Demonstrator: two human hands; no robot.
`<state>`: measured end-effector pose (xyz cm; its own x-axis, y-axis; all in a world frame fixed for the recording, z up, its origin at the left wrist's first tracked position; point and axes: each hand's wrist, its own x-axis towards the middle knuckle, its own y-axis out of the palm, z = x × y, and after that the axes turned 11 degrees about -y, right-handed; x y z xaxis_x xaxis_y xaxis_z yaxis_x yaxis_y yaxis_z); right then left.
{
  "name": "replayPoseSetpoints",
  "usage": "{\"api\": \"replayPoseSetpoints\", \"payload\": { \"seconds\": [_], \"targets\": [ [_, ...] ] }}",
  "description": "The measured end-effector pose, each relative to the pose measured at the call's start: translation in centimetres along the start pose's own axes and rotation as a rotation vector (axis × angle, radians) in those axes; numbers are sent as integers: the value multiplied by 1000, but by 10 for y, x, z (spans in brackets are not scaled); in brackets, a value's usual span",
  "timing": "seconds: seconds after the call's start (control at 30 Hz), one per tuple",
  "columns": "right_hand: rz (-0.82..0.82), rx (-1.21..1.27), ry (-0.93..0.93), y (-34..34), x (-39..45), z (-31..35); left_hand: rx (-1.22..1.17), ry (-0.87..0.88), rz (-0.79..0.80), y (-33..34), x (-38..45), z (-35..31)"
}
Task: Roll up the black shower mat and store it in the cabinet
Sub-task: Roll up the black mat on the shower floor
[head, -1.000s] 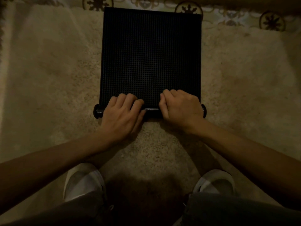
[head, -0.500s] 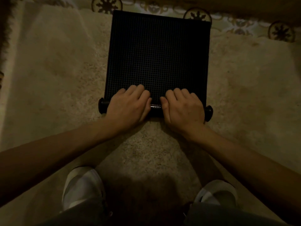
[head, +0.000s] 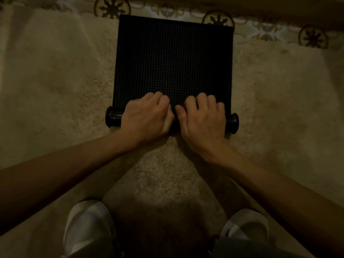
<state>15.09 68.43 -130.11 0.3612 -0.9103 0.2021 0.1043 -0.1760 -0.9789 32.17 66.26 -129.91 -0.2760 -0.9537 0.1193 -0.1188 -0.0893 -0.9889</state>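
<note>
On a beige carpet (head: 55, 90) seen from above, bare pile stretches wide to the left. Next comes the roll's left end cap (head: 109, 116), poking past the black mat (head: 173, 58). The mat lies flat, its far edge reaching patterned floor (head: 268, 28), its near edge wound into the roll. The left hand (head: 147, 118) and right hand (head: 203, 121) sit side by side, thumbs nearly touching, fingers curled over the roll, gripping it. The right end cap (head: 233, 123) follows, then more bare carpet. Two white shoes (head: 87, 224) stand below.

bare forearms (head: 61, 175), white shoes (head: 87, 226), dark trousers (head: 247, 248)
</note>
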Motion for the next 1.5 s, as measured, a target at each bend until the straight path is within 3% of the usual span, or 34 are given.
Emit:
{"api": "replayPoseSetpoints", "payload": {
  "seconds": [0.13,0.47,0.63,0.93,1.13,1.27,1.5],
  "targets": [
    [-21,-16,-104,3,-1,-3,22,44,-79,-1,-2,2],
    [126,105,-23,-4,31,-12,57,122,-106,8,-11,-3],
    [24,47,102,-6,39,-13,46,133,-70,5,26,1],
    [85,13,-53,2,52,-27,72,-27,-27,-7,36,-4],
    [63,55,3,5,68,-34,83,47,-39,0,23,15],
    [69,59,46,8,70,-35,138,1,-82,7,45,13],
    [-74,-1,0,5,62,-34,50,7,-137,9,57,15]
  ]
}}
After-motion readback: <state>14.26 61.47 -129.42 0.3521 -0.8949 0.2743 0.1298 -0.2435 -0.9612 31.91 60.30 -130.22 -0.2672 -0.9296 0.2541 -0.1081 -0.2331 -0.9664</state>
